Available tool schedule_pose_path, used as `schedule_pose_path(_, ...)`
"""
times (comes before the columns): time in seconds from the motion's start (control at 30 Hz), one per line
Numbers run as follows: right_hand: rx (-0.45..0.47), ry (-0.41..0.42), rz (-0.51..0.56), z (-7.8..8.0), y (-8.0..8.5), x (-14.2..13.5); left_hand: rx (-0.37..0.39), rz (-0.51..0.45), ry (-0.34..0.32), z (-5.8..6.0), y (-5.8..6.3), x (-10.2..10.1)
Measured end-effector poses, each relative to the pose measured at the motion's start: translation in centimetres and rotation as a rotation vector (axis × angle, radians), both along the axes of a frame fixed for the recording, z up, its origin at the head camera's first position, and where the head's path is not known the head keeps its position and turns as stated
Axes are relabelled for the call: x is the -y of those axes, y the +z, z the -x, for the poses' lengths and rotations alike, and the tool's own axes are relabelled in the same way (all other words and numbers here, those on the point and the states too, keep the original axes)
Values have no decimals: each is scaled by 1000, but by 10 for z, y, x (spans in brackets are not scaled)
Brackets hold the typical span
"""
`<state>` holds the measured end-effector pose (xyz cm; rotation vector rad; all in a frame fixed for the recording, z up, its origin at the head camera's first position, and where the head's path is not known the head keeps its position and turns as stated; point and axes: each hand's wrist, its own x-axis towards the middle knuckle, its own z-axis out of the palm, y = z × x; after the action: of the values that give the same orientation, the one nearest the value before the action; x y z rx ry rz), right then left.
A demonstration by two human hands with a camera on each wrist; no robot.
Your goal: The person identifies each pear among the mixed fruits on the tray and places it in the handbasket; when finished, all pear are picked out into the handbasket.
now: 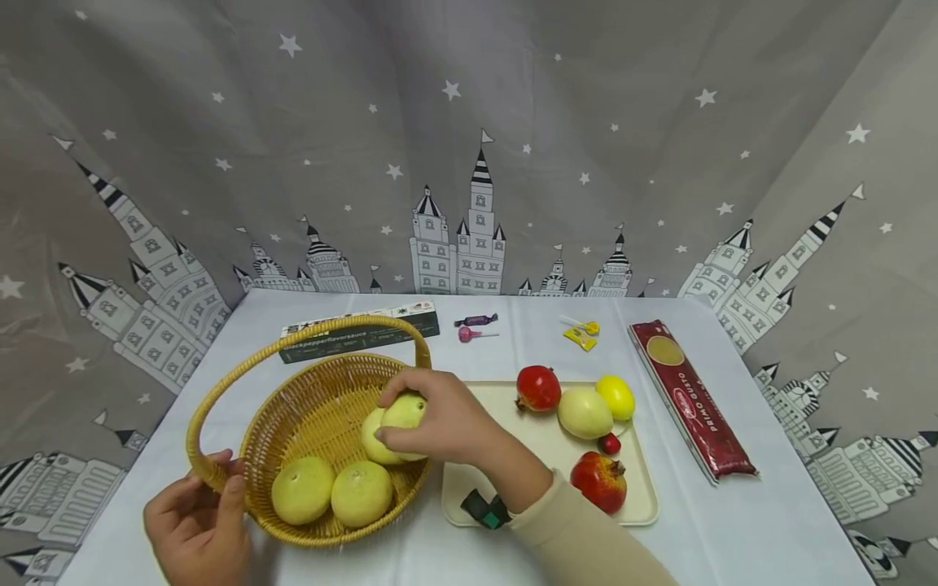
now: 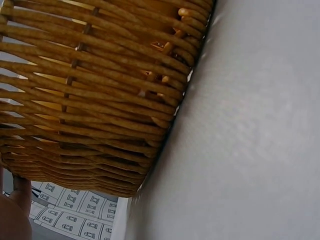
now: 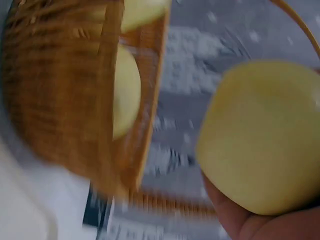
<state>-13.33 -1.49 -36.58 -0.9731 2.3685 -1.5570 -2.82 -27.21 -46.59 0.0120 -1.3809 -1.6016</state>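
Three pale fruits in basket; right hand fingers grasp fourth fruit above basket; left hand fingers grip handle; other fruit left on tray right of basket.

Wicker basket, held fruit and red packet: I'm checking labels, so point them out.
Wicker basket (image 1: 330,423), head view: bare woven inside.
Held fruit (image 3: 262,137), right wrist view: middle of its side.
Red packet (image 1: 691,399), head view: middle of its front.

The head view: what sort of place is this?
Probably a small staged tabletop set: a grey backdrop printed with castles and stars stands behind a white-covered table, where a wicker basket and a cream tray hold fruit.
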Motion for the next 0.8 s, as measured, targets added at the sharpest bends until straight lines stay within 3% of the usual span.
schedule_pose_path(0.07,-11,9,-10,3,1,24,-82,-46,-63,1,-1,2)
schedule_pose_path(0.13,-32,9,-49,8,3,49,-108,-61,-91,2,-2,3)
schedule_pose_path(0.2,-34,5,-87,15,6,73,-64,-42,-77,1,-2,4)
schedule_pose_path(0.3,7,-24,-166,27,11,105,75,24,-8,-2,-1,5)
schedule_pose_path(0.4,44,-36,-212,37,9,130,125,47,14,-3,-1,4)
schedule_pose_path(0.63,-79,85,-330,49,-23,157,-64,-20,-100,-2,-1,4)
schedule_pose_path(0.8,-37,124,-401,52,-43,157,-76,-20,-98,-4,2,5)
